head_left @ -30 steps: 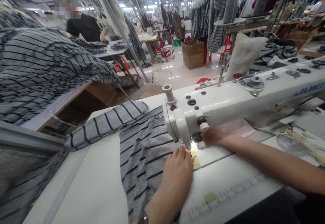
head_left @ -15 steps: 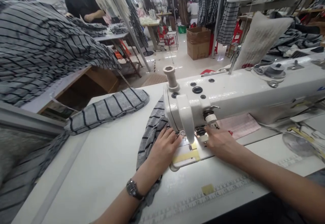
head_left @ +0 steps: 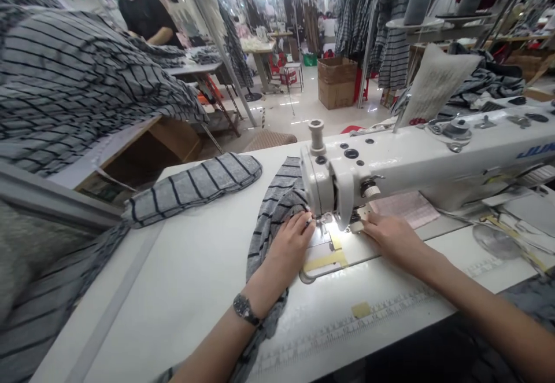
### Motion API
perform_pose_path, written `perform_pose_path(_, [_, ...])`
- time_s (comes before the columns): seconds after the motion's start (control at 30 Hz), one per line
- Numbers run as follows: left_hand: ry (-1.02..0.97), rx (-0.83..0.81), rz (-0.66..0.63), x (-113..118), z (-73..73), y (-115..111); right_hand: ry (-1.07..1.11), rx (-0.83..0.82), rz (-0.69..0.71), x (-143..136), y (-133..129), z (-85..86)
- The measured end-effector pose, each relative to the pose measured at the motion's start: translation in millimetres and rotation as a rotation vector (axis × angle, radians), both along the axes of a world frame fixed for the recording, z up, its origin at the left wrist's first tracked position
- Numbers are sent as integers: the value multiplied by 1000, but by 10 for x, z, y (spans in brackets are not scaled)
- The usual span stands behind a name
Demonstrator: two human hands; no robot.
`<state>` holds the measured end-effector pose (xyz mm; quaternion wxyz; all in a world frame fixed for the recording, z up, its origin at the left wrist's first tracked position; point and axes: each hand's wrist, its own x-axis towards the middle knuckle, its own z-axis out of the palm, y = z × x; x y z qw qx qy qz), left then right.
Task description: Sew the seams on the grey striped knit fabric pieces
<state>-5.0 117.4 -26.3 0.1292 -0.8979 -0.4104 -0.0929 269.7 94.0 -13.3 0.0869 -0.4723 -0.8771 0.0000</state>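
Note:
Grey fabric with black stripes (head_left: 271, 209) lies bunched along the left side of the white sewing machine (head_left: 390, 160) and trails toward me. My left hand (head_left: 291, 247), wearing a dark wristwatch, has its fingers bent closed on the fabric beside the presser foot. Under the machine head, my right hand (head_left: 396, 241) is closed, fingertips together near the tension knob (head_left: 371, 189); what they pinch is hidden. Between the hands, the lit needle plate (head_left: 323, 250) carries yellow tape.
A folded striped piece (head_left: 195, 189) lies on the white table (head_left: 173, 279) at left. Pink cloth (head_left: 403, 208) sits behind my right hand. A printed ruler (head_left: 338, 334) runs along the front. Beyond are a striped fabric heap (head_left: 87, 82), a cardboard box (head_left: 337, 82) and a co-worker (head_left: 150, 18).
The camera view has shifted, so the machine head appears farther right. Both hands stay beside the needle area, with my right fingertips slightly lower relative to the tension knob.

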Motion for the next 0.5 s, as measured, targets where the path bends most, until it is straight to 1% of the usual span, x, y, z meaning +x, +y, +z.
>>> perform_pose_path(0.07, [17,-8,102,-138,80,-154,-20,19,4,-26,-125,18])
perform_pose_path(0.1, [28,-13,155,-218,124,-284,5,-11,2,-57,-201,36])
perform_pose_path(0.13, [45,-16,198,-290,167,-447,35,-66,6,-100,-280,59])
perform_pose_path(0.2, [70,-9,238,-372,231,-836,66,-212,24,-221,-428,119])
perform_pose_path(0.27, [50,24,229,-350,249,-1234,21,-349,69,-380,-530,182])
perform_pose_path(0.33, [-31,55,221,-260,215,-1560,-44,-420,123,-550,-564,236])
perform_pose_path(0.37, [-84,57,224,-208,181,-1686,-72,-443,139,-630,-557,259])
perform_pose_path(0.43, [-189,32,237,-117,99,-1859,-111,-481,155,-766,-507,300])
perform_pose_path(0.5, [-259,-5,242,-57,17,-1948,-129,-531,163,-872,-433,340])
